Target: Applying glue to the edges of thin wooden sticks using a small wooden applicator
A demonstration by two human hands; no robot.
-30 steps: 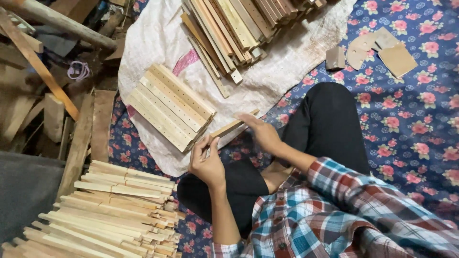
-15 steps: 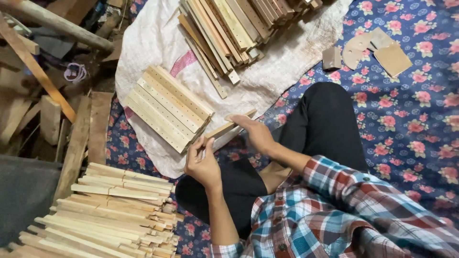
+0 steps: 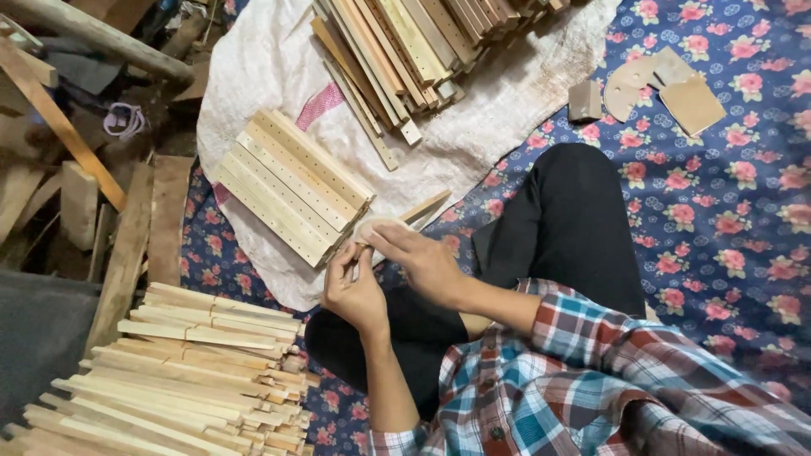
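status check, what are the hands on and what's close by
Left hand and right hand both grip a thin pale wooden strip. Strip's far end free over the white cloth. Row of perforated pale wooden slats lies right beside the hands.

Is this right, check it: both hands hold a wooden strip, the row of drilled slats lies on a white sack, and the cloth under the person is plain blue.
Not quite. In the head view the cloth is blue with pink flowers, not plain. The rest stands: the left hand and right hand hold a wooden strip, and the drilled slats lie on the white sack.
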